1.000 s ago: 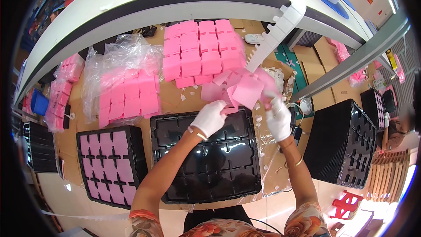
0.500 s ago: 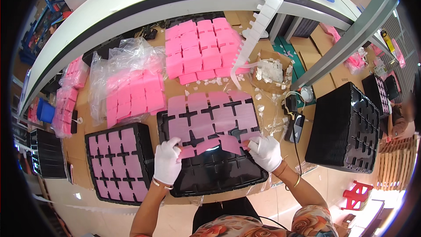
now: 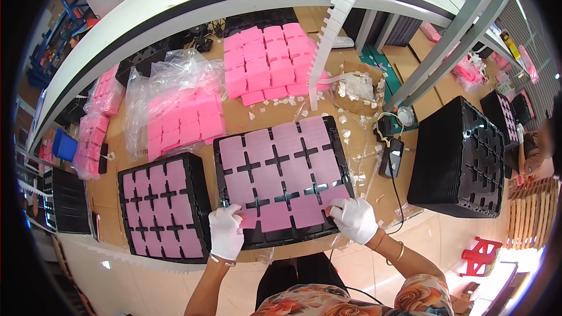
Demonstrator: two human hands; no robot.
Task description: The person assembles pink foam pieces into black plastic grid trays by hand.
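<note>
A thin pink foam sheet [image 3: 268,182] with cross-shaped cutouts lies over a black plastic tray [image 3: 298,236] in front of me. The tray's raised black crosses show through the cutouts. At the sheet's near left corner, my left hand [image 3: 226,233] in a white glove pinches the edge. My right hand [image 3: 355,221], gloved too, has its fingers closed on the near right corner. The near edge of the sheet reaches close to the tray's front rim. To the left stands a stack of black trays [image 3: 198,199] topped with a similar pink sheet [image 3: 153,209].
Pink foam stacks [image 3: 266,58] and a plastic-wrapped pile [image 3: 186,120] stand behind. A scrap-filled box [image 3: 357,88], a black adapter [image 3: 391,158] and tall black trays [image 3: 436,158] are to the right. A metal post [image 3: 448,41] rises there. A white notched strip [image 3: 331,35] hangs down.
Both hands have drawn the sheet's near edge down toward me. The sheet, lifted and bowed before, now lies flatter, with the tray's crosses showing through. The view has shifted slightly.
</note>
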